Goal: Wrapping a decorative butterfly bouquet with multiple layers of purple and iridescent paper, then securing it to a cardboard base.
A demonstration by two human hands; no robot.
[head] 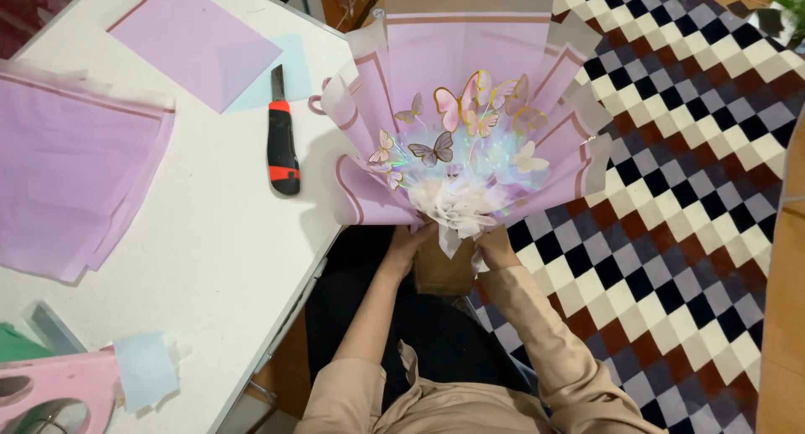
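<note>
A bouquet (pixel 470 124) wrapped in pink paper with darker pink borders stands in front of me, filled with paper butterflies, shiny iridescent film and white ruffled tissue. Its base sits in a brown cardboard holder (pixel 443 270). My left hand (pixel 408 239) grips the lower left of the wrap just under the pink paper. My right hand (pixel 496 245) holds the lower right, beside the white tissue. Both hands are partly hidden by the paper.
A white table (pixel 210 233) lies to the left with a black and red utility knife (pixel 282 145), stacked pink wrapping sheets (pixel 71 182), another pink sheet (pixel 189 40) and a pink tape dispenser (pixel 50 392). A checkered rug (pixel 688 191) covers the floor on the right.
</note>
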